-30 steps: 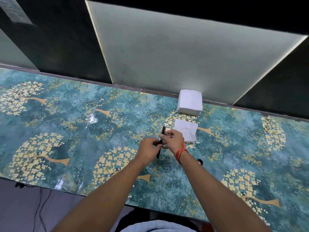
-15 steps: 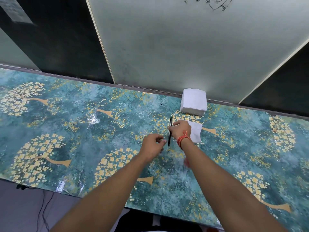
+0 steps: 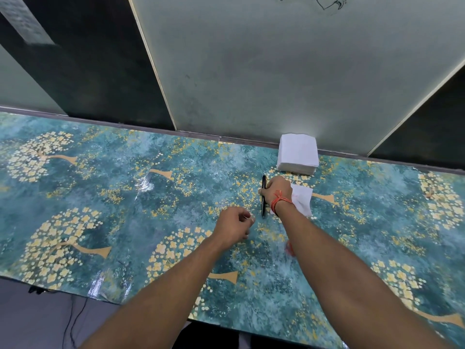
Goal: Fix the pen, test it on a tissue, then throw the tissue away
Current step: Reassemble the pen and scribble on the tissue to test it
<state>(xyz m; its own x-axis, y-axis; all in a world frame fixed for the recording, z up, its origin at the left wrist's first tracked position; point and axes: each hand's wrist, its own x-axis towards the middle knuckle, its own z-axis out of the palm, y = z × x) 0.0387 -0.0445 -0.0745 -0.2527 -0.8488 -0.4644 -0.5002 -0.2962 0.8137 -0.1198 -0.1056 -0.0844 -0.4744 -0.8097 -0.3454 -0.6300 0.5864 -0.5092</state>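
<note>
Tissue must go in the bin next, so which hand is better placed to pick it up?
Right. The right hand lies against the loose tissue, though it is on the pen. The left hand is curled, farther away.

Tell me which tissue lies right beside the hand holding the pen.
The single loose tissue, lying flat on the table just past the right hand that holds the pen. The other tissues sit squared in a stack farther back by the wall.

A black pen (image 3: 263,195) and white tissue (image 3: 302,200) lie on a teal tablecloth (image 3: 125,197) patterned with yellow-blossomed trees, a white napkin stack (image 3: 297,157) behind and an orange thread (image 3: 279,201) circling one wrist.
</note>
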